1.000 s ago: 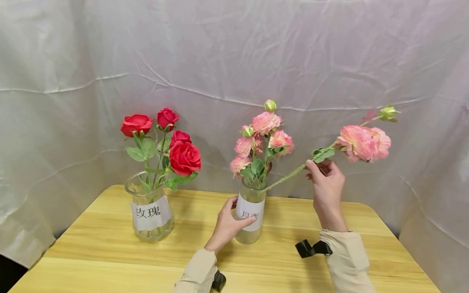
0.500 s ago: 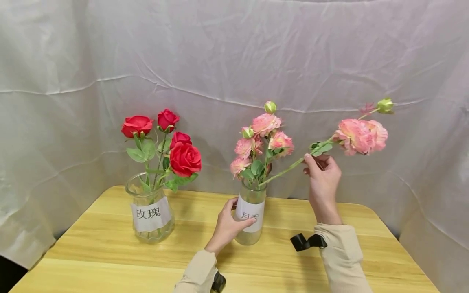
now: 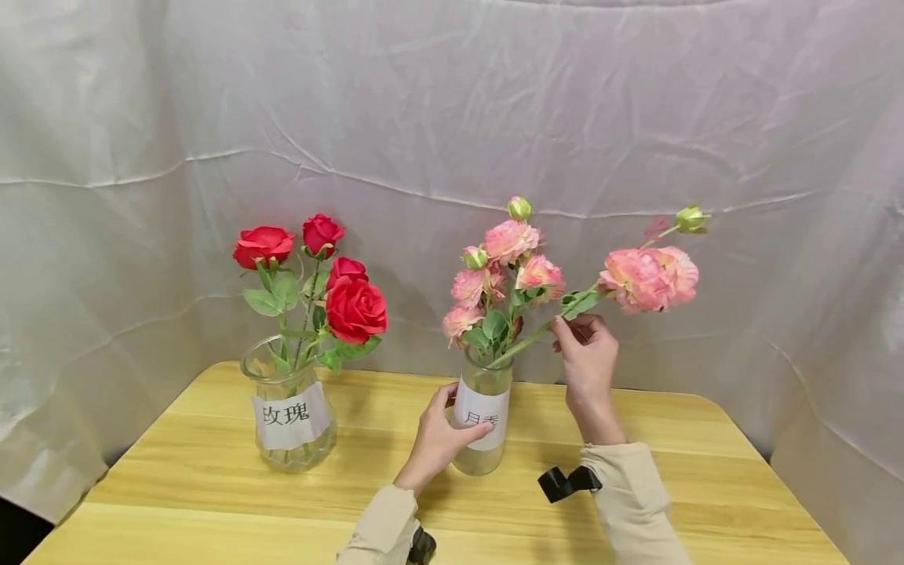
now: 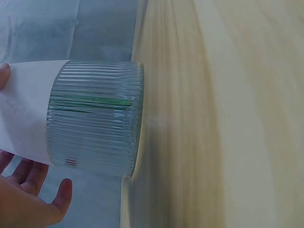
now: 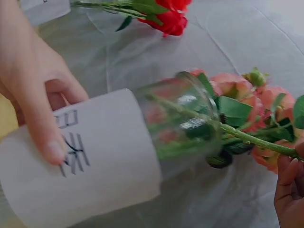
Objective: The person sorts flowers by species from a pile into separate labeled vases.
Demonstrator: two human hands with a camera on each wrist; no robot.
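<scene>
A ribbed glass vase [image 3: 487, 459] with a white paper label [image 5: 109, 161] stands on the table, holding pink flowers [image 3: 512, 240] with green buds. My left hand [image 3: 439, 439] grips this vase around its label, thumb across the front. My right hand [image 3: 589, 365] pinches the green stem [image 5: 256, 140] of another pink flower [image 3: 646, 278] just under its leaves. That stem slants down to the left, its lower end inside the vase mouth, as the right wrist view shows through the glass. The flower's head leans out to the right, topped by a green bud [image 3: 690, 219].
To the left stands a second, wider glass vase [image 3: 297, 455] with a label [image 3: 292, 416] and several red roses [image 3: 356, 306]. A pale cloth backdrop [image 3: 424, 102] hangs behind the wooden table [image 3: 176, 486]. Black straps [image 3: 568, 482] sit at both wrists.
My right hand has moved left toward the vase, carrying the pink flower with it. The stem's lower end has gone deeper into the vase mouth. My left hand stays on the vase.
</scene>
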